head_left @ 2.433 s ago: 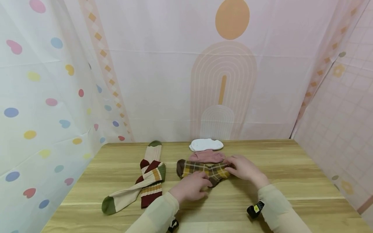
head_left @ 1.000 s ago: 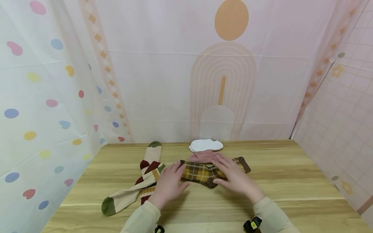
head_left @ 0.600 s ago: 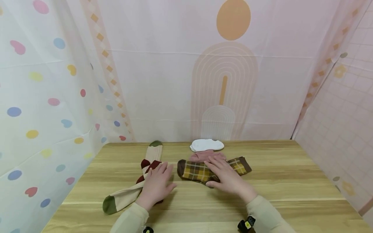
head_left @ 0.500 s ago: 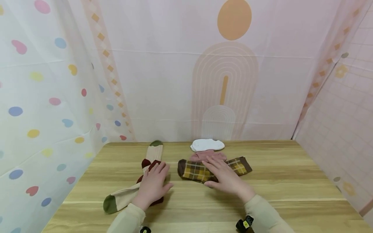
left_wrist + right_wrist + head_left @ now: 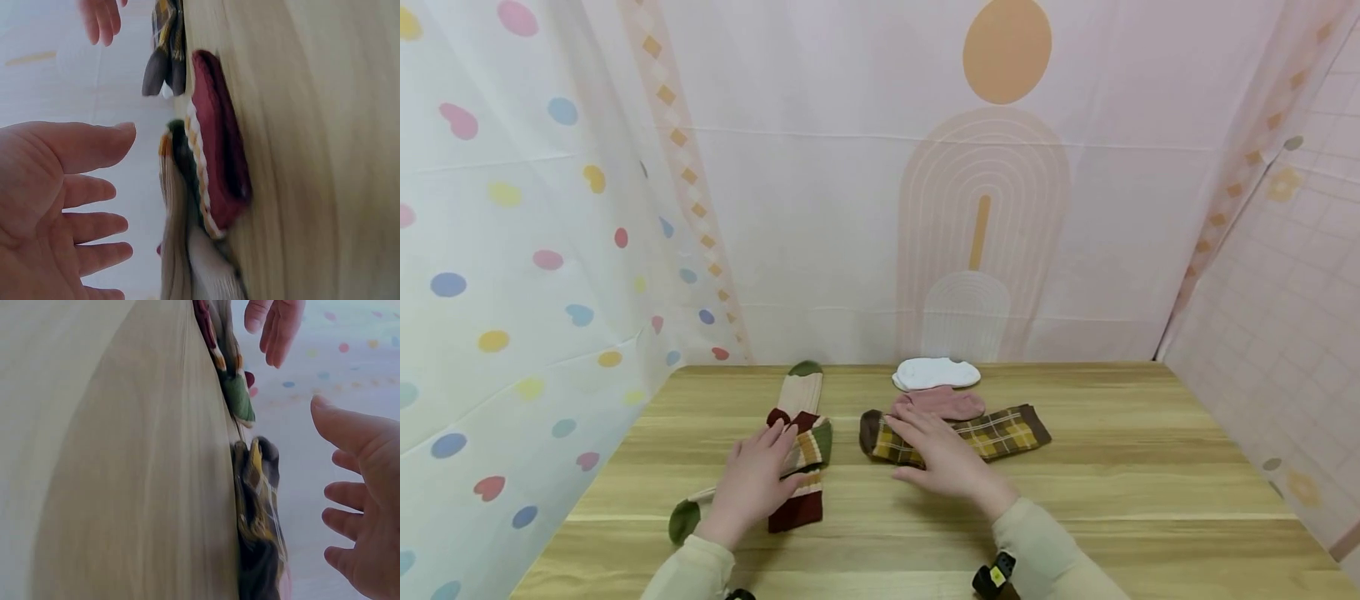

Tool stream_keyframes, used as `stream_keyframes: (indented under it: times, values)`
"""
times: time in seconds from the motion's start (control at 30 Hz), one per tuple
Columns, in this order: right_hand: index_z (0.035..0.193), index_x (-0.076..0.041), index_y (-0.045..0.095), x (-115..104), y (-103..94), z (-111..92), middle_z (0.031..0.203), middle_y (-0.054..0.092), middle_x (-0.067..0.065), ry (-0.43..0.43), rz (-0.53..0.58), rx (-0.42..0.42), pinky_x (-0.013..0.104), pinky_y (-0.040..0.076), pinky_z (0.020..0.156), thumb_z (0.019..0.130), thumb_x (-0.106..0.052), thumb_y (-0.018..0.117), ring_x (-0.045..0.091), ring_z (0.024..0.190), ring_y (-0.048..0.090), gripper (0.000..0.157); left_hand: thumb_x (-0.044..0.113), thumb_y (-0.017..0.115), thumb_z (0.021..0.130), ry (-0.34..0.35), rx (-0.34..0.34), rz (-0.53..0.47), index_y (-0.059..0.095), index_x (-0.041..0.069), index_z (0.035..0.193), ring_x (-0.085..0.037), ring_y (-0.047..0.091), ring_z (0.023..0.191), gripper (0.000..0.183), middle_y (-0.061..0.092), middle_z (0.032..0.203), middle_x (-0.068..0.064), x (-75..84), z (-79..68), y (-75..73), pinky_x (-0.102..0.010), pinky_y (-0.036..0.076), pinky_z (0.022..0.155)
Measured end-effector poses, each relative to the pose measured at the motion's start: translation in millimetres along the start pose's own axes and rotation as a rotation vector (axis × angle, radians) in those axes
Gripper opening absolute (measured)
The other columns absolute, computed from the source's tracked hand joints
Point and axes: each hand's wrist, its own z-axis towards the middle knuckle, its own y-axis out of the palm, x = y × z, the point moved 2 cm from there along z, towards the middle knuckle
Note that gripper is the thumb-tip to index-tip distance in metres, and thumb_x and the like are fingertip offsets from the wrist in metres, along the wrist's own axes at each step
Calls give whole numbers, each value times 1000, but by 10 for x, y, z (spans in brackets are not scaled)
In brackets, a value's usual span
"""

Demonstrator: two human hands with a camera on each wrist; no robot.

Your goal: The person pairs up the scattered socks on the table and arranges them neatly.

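Two cream, green-toed socks with dark red and striped cuffs lie crossed at the left; one cream sock [image 5: 801,395] points to the back, its dark red cuff [image 5: 797,510] towards me. My left hand [image 5: 752,479] hovers over this pair with fingers spread, holding nothing, as the left wrist view shows. A pair of brown and yellow plaid socks [image 5: 1006,432] lies flat in the middle. Above its left half hangs my right hand [image 5: 942,454], fingers extended and a gap beneath them in the right wrist view. It hides part of the plaid pair.
Behind the plaid pair lie pink socks [image 5: 951,403], and behind those white ankle socks [image 5: 936,374] near the table's back edge. The wooden table [image 5: 1120,483] is bordered by a patterned curtain [image 5: 805,208] at the back and both sides.
Both hands have left the plaid socks, which now lie straightened with their cuff out to the right. My left hand has moved left over the crossed socks; my right hand has drifted left too.
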Motion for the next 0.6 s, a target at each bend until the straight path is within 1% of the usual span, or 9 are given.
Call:
stream_keyframes:
  times: [0.1, 0.2, 0.33, 0.4, 0.5, 0.6]
  values:
    - [149, -3, 42, -32, 30, 46, 154, 35, 21, 12, 32, 0, 57, 26, 113, 92, -28, 72, 38, 142, 32, 69, 27, 82, 81, -1, 31, 16, 56, -2, 137, -47, 51, 123, 69, 53, 136, -27, -79, -64, -28, -72, 34, 97]
    - [149, -3, 42, -48, 52, 76, 154, 35, 21, 15, 40, 3, 56, 26, 114, 92, -28, 72, 38, 142, 32, 69, 25, 85, 78, -8, 52, 24, 58, -2, 133, -46, 55, 118, 67, 57, 131, -27, -164, -132, -59, -71, 36, 95]
    - [149, -3, 42, -50, 77, 104, 153, 36, 21, 9, 33, 7, 55, 26, 114, 92, -29, 72, 38, 142, 32, 69, 22, 86, 76, -10, 52, 34, 60, -5, 129, -47, 59, 112, 65, 59, 127, -29, -278, -216, -98, -69, 39, 94]
    - [149, -3, 42, -50, 87, 117, 153, 36, 21, 6, 34, 8, 54, 26, 114, 92, -30, 72, 38, 142, 32, 69, 22, 86, 75, -11, 48, 39, 60, -7, 127, -46, 60, 109, 64, 61, 125, -29, -333, -246, -124, -65, 42, 94]
    - [149, -4, 41, -45, 115, 139, 154, 36, 19, 13, 29, 3, 51, 26, 115, 93, -30, 71, 36, 143, 31, 69, 20, 85, 76, -47, 5, 22, 61, -7, 126, -46, 61, 106, 61, 63, 121, -28, -402, -289, -164, -61, 46, 92]
    - [150, -6, 41, -48, 138, 159, 154, 36, 18, 24, 21, -5, 49, 26, 116, 93, -33, 70, 34, 143, 30, 69, 18, 82, 78, -119, -69, -7, 62, -4, 125, -45, 62, 105, 56, 65, 119, -25, -463, -320, -190, -59, 47, 90]
